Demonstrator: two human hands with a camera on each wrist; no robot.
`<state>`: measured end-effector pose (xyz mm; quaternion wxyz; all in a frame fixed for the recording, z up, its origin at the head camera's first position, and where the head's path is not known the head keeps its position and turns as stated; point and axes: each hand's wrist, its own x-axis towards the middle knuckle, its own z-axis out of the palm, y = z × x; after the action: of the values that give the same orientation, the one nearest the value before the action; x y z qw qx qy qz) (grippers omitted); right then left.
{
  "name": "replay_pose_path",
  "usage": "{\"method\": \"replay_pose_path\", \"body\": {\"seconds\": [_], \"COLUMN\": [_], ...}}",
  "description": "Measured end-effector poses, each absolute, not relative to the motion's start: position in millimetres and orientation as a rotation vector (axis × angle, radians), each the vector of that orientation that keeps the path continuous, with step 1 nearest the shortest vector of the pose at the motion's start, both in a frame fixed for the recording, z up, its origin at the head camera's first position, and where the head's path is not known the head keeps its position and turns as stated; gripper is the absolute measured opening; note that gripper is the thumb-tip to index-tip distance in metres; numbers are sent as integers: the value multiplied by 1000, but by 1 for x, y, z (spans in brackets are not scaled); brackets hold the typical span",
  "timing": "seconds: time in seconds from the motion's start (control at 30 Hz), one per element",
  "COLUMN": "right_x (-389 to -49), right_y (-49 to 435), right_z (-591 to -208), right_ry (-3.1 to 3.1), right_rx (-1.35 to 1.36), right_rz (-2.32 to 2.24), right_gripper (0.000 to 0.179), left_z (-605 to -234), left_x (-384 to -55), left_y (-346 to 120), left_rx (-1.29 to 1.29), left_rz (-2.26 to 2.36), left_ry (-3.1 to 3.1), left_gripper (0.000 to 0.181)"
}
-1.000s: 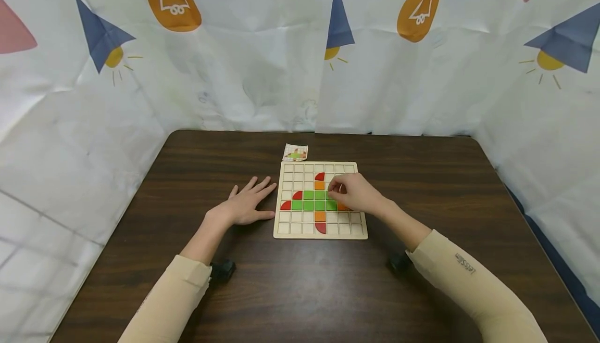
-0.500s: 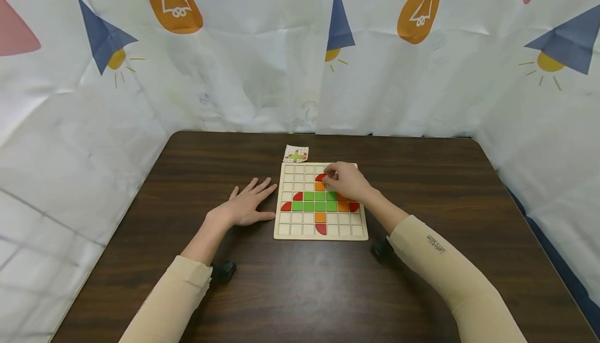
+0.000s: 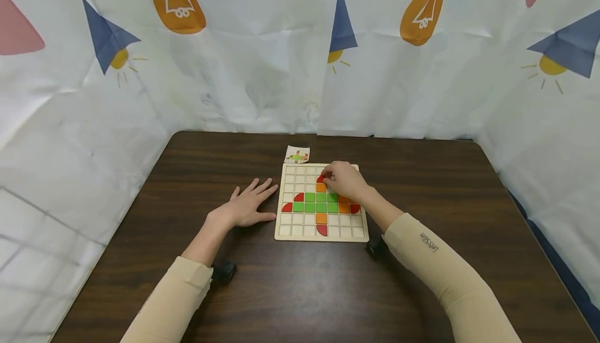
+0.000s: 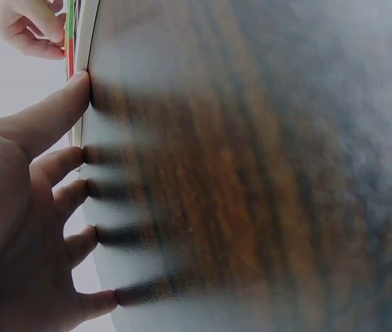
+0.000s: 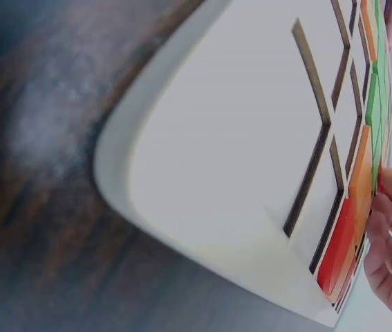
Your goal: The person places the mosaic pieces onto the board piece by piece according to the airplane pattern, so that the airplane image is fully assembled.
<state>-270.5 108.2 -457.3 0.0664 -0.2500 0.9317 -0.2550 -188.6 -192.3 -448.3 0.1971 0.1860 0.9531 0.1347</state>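
A pale wooden grid board [image 3: 290, 231] lies on the table, with flat tiles set in its cells. Green square tiles [image 3: 309, 207] fill the middle, with orange squares [image 3: 321, 218] and red quarter-circle tiles [image 3: 287, 207] around them. My right hand [image 3: 347, 180] is over the board's far part, thumb and fingers pinching the topmost red quarter-circle tile [image 3: 321, 179]; a bit of red shows at the thumb in the right wrist view. My left hand [image 3: 245, 207] rests on the table left of the board, fingers spread, thumb tip at the board's edge [image 4: 85, 48].
A small picture card [image 3: 297, 154] with a coloured grid pattern lies just beyond the board's far left corner. The dark wooden table [image 3: 300, 291] ends at a printed white curtain [image 3: 262, 83] behind and at both sides.
My right hand has moved from the green tiles to the far side of the board, reaching the topmost red tile, then shifted slightly. My left hand has stayed in place.
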Motion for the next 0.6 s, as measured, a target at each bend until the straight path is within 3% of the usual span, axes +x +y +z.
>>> {"method": "replay_pose_path", "body": {"seconds": [0.6], "right_x": [-247], "right_y": [161], "right_z": [-434], "right_ry": [2680], "right_rx": [-959], "right_rz": [-923], "right_gripper": [18], "left_z": [-444], "left_x": [-192], "left_y": [-220], "left_rx": [532], "left_rz": [504], "left_ry": [2771], "left_gripper": [69]}}
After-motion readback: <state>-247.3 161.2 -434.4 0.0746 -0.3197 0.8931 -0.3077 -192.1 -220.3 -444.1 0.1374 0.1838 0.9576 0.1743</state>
